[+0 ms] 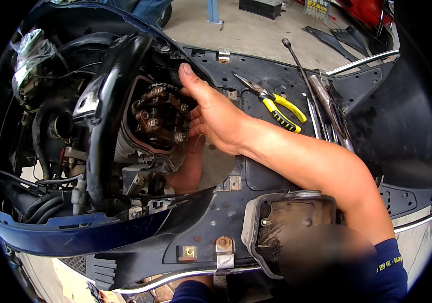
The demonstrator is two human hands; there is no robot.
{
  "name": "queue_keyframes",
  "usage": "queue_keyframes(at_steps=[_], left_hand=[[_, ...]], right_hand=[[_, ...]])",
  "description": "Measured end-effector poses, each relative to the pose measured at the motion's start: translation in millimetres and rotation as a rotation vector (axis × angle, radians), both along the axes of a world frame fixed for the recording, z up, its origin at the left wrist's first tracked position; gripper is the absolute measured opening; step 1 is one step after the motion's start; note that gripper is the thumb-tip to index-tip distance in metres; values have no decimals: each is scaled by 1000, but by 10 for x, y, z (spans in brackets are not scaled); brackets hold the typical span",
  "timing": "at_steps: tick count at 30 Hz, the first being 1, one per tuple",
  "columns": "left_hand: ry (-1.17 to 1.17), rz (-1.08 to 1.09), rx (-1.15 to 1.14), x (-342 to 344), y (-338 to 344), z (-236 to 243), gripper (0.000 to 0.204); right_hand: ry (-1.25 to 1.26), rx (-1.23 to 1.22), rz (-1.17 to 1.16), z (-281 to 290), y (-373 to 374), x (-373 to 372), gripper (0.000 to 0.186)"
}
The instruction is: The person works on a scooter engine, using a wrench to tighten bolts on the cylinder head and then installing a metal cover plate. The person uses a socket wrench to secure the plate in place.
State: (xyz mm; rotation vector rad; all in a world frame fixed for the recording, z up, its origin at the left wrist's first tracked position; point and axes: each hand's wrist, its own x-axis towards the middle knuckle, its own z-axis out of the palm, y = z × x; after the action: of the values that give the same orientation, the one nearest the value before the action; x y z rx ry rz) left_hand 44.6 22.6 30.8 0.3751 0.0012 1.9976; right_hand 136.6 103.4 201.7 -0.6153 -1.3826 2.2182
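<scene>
1. Engine head sits exposed just beyond the left edge of the black floorboard.
2. Upturned cover, partly blurred, lies by the floorboard's near edge.
3. Right hand: thumb spread from the fingers, beside the engine head; fingertips partly hidden.
4. Left hand: below the engine head; cannot tell its grip.
5. Yellow-handled pliers lie toward the far edge.

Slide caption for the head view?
Right hand at opened engine head, left hand lower in frame, yellow-handled pliers nearby.

right hand: thumb extended | left hand: lower, grip unclear
</scene>
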Motion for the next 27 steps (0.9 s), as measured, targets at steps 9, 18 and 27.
queue_keyframes(at_steps=[9, 18, 27], left_hand=[[-11, -49, -246, -165, -1158, -848, 49], [-306, 318, -1224, 209, -2956, 228, 26], [906, 936, -1474, -382, -3042, 3445, 12]], right_hand=[[-76, -90, 12, 204, -76, -205, 114], [-261, -314, -88, 20, 20, -340, 62], [-453, -519, -340, 38, 56, -522, 45]])
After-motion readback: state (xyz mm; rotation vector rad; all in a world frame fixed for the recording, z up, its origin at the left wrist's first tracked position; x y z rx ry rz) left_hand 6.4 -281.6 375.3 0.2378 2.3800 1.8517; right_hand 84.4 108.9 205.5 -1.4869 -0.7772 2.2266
